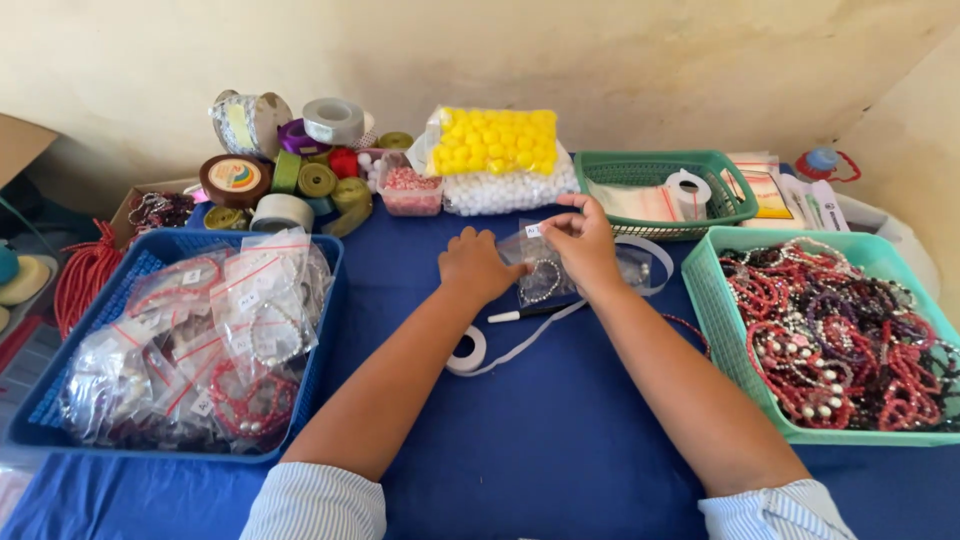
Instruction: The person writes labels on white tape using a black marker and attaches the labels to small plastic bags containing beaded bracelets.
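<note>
Small clear zip bag [541,268] w/ a bead bracelet inside, just left of the teal basket [712,300] on the blue surface [560,440]: light, floppy, slippery film, best held by its top edge, where right-hand fingers [560,222] are clamped, left hand [478,264] curled shut on its side.

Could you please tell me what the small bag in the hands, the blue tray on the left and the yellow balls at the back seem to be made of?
Bag: thin clear plastic film, glossy; a bead bracelet shows through it.
Blue tray: moulded rigid plastic, judging by its perforated floor and smooth rim.
Yellow balls: matt and uniform, possibly foam or pompoms; too small to tell.
</note>
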